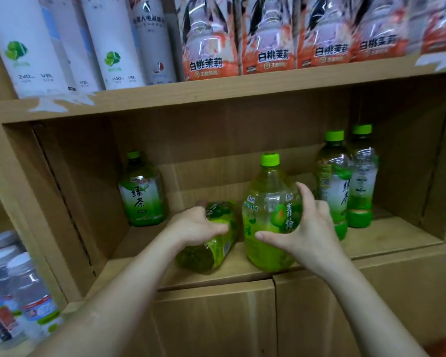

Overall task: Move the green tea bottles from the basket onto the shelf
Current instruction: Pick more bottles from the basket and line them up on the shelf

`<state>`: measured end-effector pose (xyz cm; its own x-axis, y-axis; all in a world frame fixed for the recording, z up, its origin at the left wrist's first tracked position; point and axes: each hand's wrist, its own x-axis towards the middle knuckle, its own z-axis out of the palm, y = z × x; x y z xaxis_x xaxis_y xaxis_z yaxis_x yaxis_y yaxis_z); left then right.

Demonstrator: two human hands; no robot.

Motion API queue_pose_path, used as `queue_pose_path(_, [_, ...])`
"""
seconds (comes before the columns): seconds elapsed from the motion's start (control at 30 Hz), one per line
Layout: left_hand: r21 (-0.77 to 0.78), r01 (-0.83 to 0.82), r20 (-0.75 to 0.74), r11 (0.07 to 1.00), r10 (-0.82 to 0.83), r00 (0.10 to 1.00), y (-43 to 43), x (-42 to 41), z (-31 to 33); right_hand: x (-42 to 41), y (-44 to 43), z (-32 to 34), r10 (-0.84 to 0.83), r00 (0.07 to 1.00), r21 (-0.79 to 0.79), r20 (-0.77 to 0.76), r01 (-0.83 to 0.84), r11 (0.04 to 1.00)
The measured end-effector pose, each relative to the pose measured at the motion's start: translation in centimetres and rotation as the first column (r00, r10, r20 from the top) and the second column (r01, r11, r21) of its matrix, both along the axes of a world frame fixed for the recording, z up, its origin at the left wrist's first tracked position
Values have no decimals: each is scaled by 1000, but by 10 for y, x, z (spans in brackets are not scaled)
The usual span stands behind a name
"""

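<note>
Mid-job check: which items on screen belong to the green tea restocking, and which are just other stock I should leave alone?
Part of the job:
- tilted bottle in the left hand
- upright bottle in the right hand
- left bottle at the back
- two right bottles
- middle shelf

Just other stock:
- white bottles above
- orange-label bottles above
- water bottles, lower left

The basket is out of view.

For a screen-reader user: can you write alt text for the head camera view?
Two hands place green tea bottles on a cardboard shelf: the left hand grips a tilted bottle, the right hand an upright bottle. Three more bottles stand behind.
</note>
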<state>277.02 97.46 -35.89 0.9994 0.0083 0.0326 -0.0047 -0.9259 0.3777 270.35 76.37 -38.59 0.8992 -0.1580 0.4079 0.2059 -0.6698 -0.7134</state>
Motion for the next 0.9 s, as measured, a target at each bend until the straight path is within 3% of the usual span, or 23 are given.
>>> queue_pose_path(0.07, [-99,29,188,995,-10,982,-7,-4,-8,-1,8,-4,-4,1000,4,-10,4,1000])
queue_pose_path(0.13, [-276,127,430,953,4,903,-13,-13,-15,0,11,-7,51,999,47,-18,-50,998])
queue_pose_path(0.2, [-391,251,561,885,13,828,-21,-27,-21,-1,12,-10,118,993,93,8,-119,989])
queue_pose_path(0.27, [-409,317,530,856,-60,846,-31,-42,-23,-2,14,-13,84,995,99,61,-90,991])
queue_pose_path(0.37, [-289,306,386,907,-182,904,-49,-56,-19,-6,20,-17,-34,988,95,154,19,995])
queue_pose_path(0.53, [-503,411,508,760,-125,853,-48,-73,8,-26,27,8,-107,958,59,266,95,994])
queue_pose_path(0.67, [-541,436,536,719,-105,838,-20,-83,45,-40,56,48,21,941,-16,337,-16,1000])
queue_pose_path(0.8, [-603,363,568,710,62,821,29,-81,54,-23,72,53,425,896,37,128,-432,901])
queue_pose_path(0.9, [-666,234,530,709,229,816,67,-67,44,3,70,29,319,930,-267,-183,-359,894])
